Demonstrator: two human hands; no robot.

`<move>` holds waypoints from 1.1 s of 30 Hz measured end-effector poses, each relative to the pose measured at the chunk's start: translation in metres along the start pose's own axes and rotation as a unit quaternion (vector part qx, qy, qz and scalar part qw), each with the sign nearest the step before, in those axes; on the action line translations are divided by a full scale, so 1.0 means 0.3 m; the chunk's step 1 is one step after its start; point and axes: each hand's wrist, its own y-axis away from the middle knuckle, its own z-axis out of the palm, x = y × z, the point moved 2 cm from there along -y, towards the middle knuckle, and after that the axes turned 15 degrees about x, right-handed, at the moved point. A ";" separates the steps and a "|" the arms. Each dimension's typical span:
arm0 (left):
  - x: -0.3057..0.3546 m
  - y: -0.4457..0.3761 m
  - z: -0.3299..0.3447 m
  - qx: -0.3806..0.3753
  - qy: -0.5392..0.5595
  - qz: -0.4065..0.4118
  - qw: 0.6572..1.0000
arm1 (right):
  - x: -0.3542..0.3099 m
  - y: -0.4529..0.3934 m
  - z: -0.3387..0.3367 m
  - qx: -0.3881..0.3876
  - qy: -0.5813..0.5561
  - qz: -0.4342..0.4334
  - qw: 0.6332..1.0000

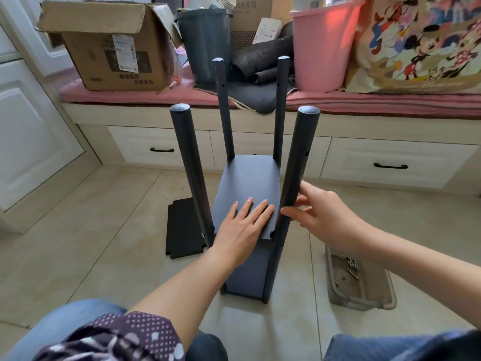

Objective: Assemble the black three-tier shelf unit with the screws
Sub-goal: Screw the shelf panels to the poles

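One head-worn camera looks forward and down, close over the shelf unit [247,194] on the floor [104,230]

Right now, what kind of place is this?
Most likely a room in a home, with the work done on a tiled floor. Signs: a built-in bench with drawers and a pink cushion, piled with a cardboard box and a pink bucket.

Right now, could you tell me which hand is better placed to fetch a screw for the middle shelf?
The right hand: it only holds the near right pole, and the screw tray lies on its side. The left hand presses flat on the middle shelf.
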 end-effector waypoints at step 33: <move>0.098 0.067 0.014 0.078 0.035 -0.075 0.994 | -0.007 -0.024 0.012 0.010 -0.018 -0.047 0.999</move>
